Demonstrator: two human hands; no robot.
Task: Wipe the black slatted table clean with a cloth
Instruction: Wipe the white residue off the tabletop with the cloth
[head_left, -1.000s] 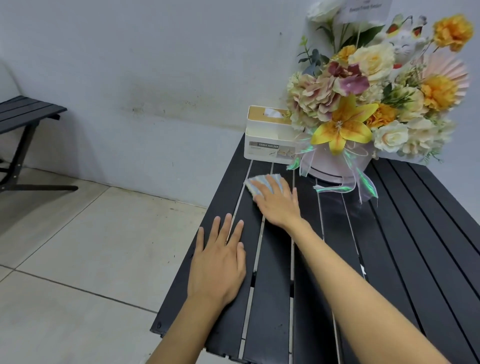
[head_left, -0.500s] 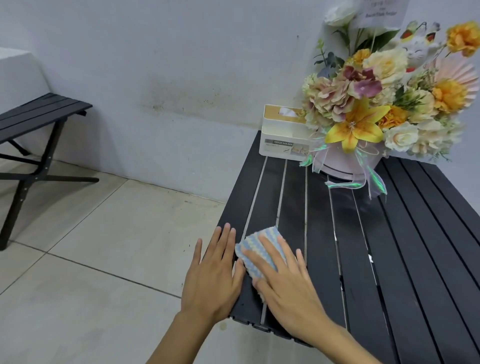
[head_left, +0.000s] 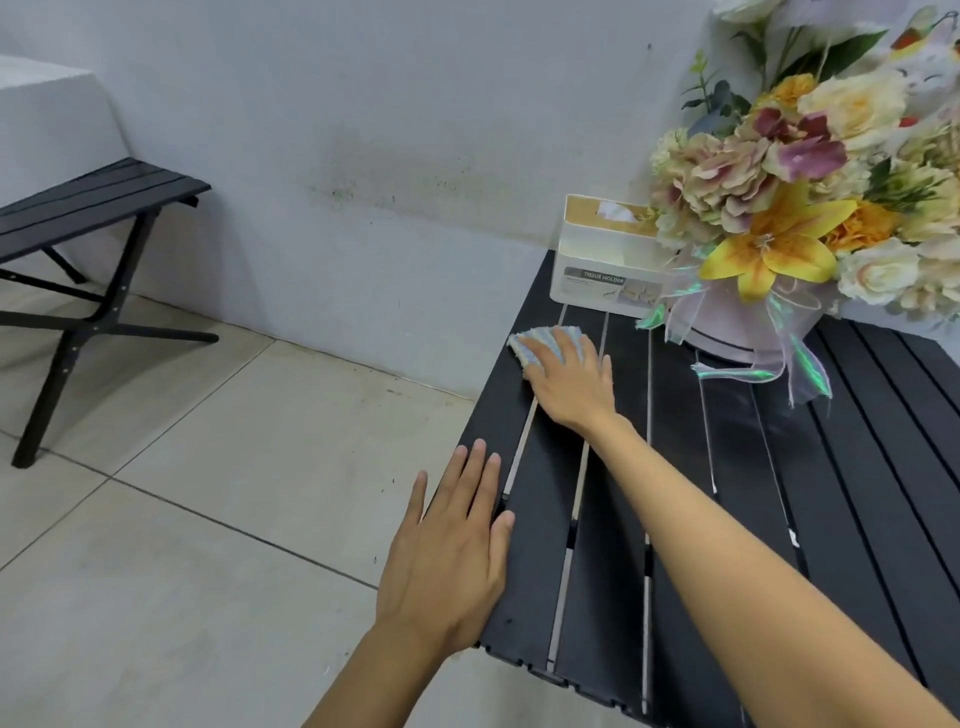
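Against the pale, stained wall (head_left: 363, 130), over a tiled floor (head_left: 208, 519), the black slatted table (head_left: 857, 467) runs away from the person, its left long edge open to the floor. A second black slatted bench (head_left: 93, 202) stands well apart on the left. At the table's far end a big bouquet of flowers (head_left: 789, 208) fills the right side in a pale round box (head_left: 737, 332), its shiny ribbons trailing onto the slats. Just left of the bouquet, a white tissue holder (head_left: 597, 265) sits at the far left corner.

From those two things back to the near edge the slats show uncovered, so the open run lies along the slats toward the person and across to the right.

The right arm reaches far out over the table. The right hand (head_left: 569, 382) lies palm down with straight, slightly spread fingers, pressing flat on the cloth. The left hand (head_left: 447, 561) is well behind it, near the near left corner. It is flat and holds nothing, fingers straight and close together, palm half over the table's left edge and thumb on the outer slat.

The cloth (head_left: 530, 345), striped pale blue and white, lies under the right hand just in front of the tissue holder. It is close to the left edge, and only its far left corner shows past the fingertips.
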